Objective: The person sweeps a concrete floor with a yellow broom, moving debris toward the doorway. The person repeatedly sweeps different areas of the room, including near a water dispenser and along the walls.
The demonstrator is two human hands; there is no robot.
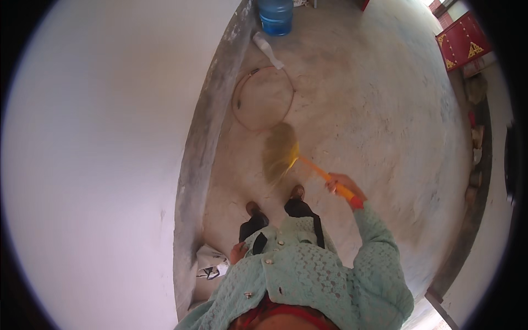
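My right hand [345, 186] is closed round the orange handle of a broom [280, 153], out in front of me to the right. The broom's bristle head is blurred and spreads low over the floor, just ahead of my feet. My left hand [238, 253] hangs beside the hem of my pale green knitted cardigan [308, 264]. Its fingers are too small and partly covered to read. The nearest thing to it is a white bag [211, 257] by the wall.
A thin ring of hose or cable [292, 91] lies on the concrete floor [374, 110] ahead. Past it are a long white object [268, 50] and a blue water jug [276, 19]. A white wall [99, 165] runs along my left. A red panel with gold ornaments [467, 39] stands far right.
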